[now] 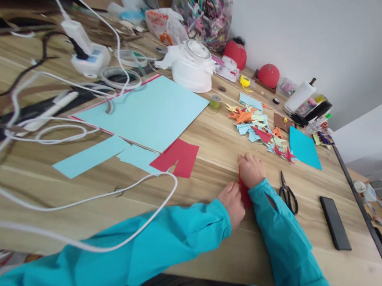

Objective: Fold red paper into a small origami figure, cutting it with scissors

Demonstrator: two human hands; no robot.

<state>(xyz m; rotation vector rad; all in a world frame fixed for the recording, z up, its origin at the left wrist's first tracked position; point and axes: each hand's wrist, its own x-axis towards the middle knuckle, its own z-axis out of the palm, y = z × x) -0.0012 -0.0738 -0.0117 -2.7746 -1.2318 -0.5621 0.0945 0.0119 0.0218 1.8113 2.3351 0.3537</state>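
Red paper (245,197) in the head view, down on the wooden table (216,156), between and partly under the right hand (251,170) farther out and the left hand (233,203) nearer in, fingers of both curled; cannot tell whether pinching or pressing. Seemingly braced on the table for a firm, flat backing. Just right of the right wrist, scissors (284,186), points away, probably for easy reach; farther right, a phone (335,223). Beyond the hands, folded paper pieces (244,116), likely there for elbow room. Left of the hands, a notched red offcut (188,160) touching a pale blue sheet (150,113).
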